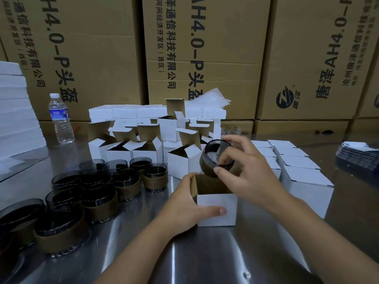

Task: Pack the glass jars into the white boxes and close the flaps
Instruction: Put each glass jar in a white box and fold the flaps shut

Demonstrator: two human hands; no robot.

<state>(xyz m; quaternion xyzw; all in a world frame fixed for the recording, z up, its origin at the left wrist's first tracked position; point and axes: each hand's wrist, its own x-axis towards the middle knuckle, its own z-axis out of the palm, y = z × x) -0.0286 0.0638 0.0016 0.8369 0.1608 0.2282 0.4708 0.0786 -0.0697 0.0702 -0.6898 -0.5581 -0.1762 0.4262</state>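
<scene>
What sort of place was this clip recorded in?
Probably a warehouse or packing room: large printed brown cartons stacked like a wall behind a steel worktable, rows of small white boxes, and many dark glass jars waiting to be packed.

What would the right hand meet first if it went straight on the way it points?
Probably the open box just left of its jar; the jar would hit before the right hand itself. Depth is unclear, so it might pass above.
</scene>
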